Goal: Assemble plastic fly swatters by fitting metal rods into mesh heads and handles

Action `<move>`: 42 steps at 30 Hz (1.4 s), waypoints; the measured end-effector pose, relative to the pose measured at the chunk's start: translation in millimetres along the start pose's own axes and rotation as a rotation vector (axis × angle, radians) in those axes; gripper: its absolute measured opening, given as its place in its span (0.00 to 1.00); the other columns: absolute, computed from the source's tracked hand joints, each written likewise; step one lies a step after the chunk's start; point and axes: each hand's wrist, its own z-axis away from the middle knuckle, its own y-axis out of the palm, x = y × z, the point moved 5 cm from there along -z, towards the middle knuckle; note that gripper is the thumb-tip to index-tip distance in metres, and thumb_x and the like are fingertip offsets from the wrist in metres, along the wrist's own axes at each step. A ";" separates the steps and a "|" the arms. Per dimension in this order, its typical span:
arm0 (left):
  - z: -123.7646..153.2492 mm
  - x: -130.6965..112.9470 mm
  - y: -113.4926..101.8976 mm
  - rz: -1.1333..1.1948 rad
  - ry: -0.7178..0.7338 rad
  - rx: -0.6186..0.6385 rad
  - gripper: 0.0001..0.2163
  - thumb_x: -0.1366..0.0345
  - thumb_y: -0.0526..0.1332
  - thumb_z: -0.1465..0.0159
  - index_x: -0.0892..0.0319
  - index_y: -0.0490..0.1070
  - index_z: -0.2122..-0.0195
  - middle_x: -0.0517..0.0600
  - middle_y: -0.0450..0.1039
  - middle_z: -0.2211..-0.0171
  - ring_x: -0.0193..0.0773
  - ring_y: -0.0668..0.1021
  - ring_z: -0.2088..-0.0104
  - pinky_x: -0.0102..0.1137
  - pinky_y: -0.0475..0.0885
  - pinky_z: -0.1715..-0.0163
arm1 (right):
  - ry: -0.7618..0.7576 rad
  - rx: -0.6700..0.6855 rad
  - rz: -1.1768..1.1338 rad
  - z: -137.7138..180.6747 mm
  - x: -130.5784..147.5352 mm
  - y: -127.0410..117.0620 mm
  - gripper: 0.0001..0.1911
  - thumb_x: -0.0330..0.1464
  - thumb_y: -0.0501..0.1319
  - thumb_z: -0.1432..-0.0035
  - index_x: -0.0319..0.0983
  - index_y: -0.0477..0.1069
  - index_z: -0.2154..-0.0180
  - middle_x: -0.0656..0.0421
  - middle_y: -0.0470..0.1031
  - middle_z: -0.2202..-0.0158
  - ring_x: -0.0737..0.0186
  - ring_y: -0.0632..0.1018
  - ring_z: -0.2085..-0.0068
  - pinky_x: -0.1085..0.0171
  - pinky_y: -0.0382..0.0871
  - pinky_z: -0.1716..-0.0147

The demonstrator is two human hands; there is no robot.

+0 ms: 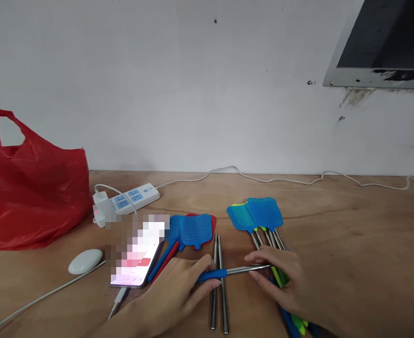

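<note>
My left hand [182,286] is closed around a blue handle [212,275]. A thin metal rod [240,270] sticks out of it to the right. My right hand [280,274] has thumb and forefinger loosely around the far part of that rod, the thumb touching it. Beneath my hands, two metal tubes [222,300] lie side by side. Behind my right hand is a group of fly swatters with blue heads [265,212] and metal rods, their blue and green handles partly hidden. Left of the tubes lie blue swatter heads [197,230] over a red one, with loose blue and red handles [166,260].
A lit phone [136,258] with a cable lies left of my left hand. Farther left are a white mouse-shaped object [85,261], a power strip [136,199] and a red plastic bag [34,188]. A white cord [270,180] runs along the wall.
</note>
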 end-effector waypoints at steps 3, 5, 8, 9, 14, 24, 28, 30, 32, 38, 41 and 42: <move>-1.2 -3.6 0.1 -0.031 0.028 0.007 0.12 0.57 0.47 0.25 0.54 0.64 0.61 0.49 0.76 0.64 0.44 0.78 0.66 0.33 0.64 0.68 | -0.235 0.063 0.171 2.7 9.2 3.4 0.15 0.30 0.57 0.33 0.43 0.72 0.47 0.54 0.79 0.61 0.58 0.81 0.61 0.64 0.75 0.64; -2.1 -4.7 1.0 -0.055 0.050 -0.002 0.13 0.58 0.45 0.24 0.54 0.63 0.63 0.49 0.75 0.65 0.44 0.78 0.67 0.32 0.63 0.69 | -0.301 0.090 0.278 0.7 12.3 2.7 0.15 0.30 0.53 0.30 0.41 0.72 0.47 0.53 0.79 0.60 0.57 0.81 0.60 0.63 0.74 0.65; -3.2 -4.7 3.2 -0.096 0.074 -0.014 0.13 0.58 0.44 0.24 0.54 0.62 0.63 0.49 0.75 0.67 0.44 0.77 0.69 0.32 0.62 0.71 | -0.351 0.124 0.354 -3.1 16.5 2.1 0.14 0.30 0.50 0.29 0.39 0.74 0.54 0.53 0.79 0.64 0.58 0.80 0.65 0.64 0.73 0.70; -3.3 -4.7 3.7 -0.099 0.080 -0.014 0.13 0.58 0.44 0.24 0.54 0.63 0.63 0.48 0.75 0.67 0.43 0.77 0.69 0.32 0.62 0.71 | -0.355 0.131 0.358 -3.8 17.1 2.6 0.14 0.29 0.50 0.29 0.39 0.74 0.57 0.53 0.78 0.66 0.58 0.80 0.67 0.63 0.72 0.71; -2.8 -5.8 2.7 -0.058 0.060 0.009 0.14 0.57 0.44 0.24 0.53 0.65 0.61 0.48 0.74 0.68 0.43 0.77 0.70 0.32 0.64 0.70 | -0.350 0.073 0.303 -1.9 15.0 5.7 0.13 0.27 0.50 0.30 0.40 0.72 0.60 0.55 0.75 0.69 0.60 0.76 0.69 0.63 0.70 0.69; -0.9 2.4 5.3 0.243 -0.053 0.032 0.20 0.49 0.44 0.26 0.54 0.69 0.64 0.47 0.71 0.67 0.41 0.74 0.62 0.34 0.70 0.59 | -0.500 -0.042 0.308 -1.6 25.9 -2.9 0.17 0.21 0.51 0.33 0.39 0.70 0.49 0.55 0.77 0.68 0.60 0.78 0.68 0.64 0.75 0.68; -0.7 12.4 8.6 0.506 -0.197 0.074 0.25 0.42 0.44 0.28 0.54 0.69 0.67 0.45 0.68 0.71 0.37 0.74 0.66 0.30 0.73 0.64 | -0.477 -0.078 0.327 -0.4 20.2 -10.0 0.21 0.20 0.53 0.35 0.41 0.70 0.45 0.54 0.78 0.64 0.60 0.78 0.65 0.62 0.76 0.63; -0.8 16.0 8.8 0.573 -0.226 0.088 0.26 0.41 0.44 0.29 0.55 0.65 0.72 0.44 0.65 0.74 0.36 0.72 0.70 0.28 0.73 0.67 | -0.451 -0.116 0.313 -1.8 16.6 -15.5 0.22 0.20 0.53 0.35 0.43 0.70 0.44 0.54 0.79 0.63 0.60 0.78 0.65 0.60 0.76 0.63; -1.0 18.5 6.3 0.566 -0.220 0.068 0.26 0.40 0.44 0.30 0.55 0.60 0.75 0.44 0.63 0.76 0.35 0.70 0.71 0.29 0.72 0.65 | -0.418 -0.155 0.276 -4.8 13.2 -21.5 0.21 0.20 0.54 0.35 0.43 0.72 0.46 0.54 0.79 0.63 0.60 0.78 0.65 0.60 0.75 0.63; -1.5 17.9 -7.0 0.364 -0.156 -0.064 0.22 0.46 0.43 0.27 0.55 0.65 0.69 0.44 0.66 0.70 0.38 0.72 0.67 0.32 0.69 0.62 | -0.203 -0.242 0.187 -13.0 -6.0 -38.2 0.13 0.26 0.59 0.35 0.45 0.77 0.53 0.56 0.79 0.63 0.57 0.79 0.62 0.59 0.73 0.61; -3.3 13.4 -10.5 0.212 -0.102 -0.106 0.18 0.52 0.44 0.26 0.54 0.63 0.68 0.43 0.66 0.73 0.37 0.71 0.70 0.31 0.66 0.66 | -0.050 -0.314 0.164 -13.5 -17.9 -44.2 0.09 0.29 0.61 0.35 0.46 0.77 0.56 0.57 0.79 0.62 0.56 0.80 0.60 0.60 0.72 0.61; -3.7 12.7 -11.6 0.161 -0.095 -0.126 0.16 0.54 0.45 0.26 0.54 0.63 0.67 0.42 0.66 0.74 0.37 0.71 0.72 0.31 0.65 0.68 | -0.007 -0.335 0.150 -13.3 -21.0 -45.0 0.08 0.30 0.61 0.35 0.46 0.77 0.57 0.57 0.80 0.62 0.55 0.80 0.60 0.60 0.72 0.61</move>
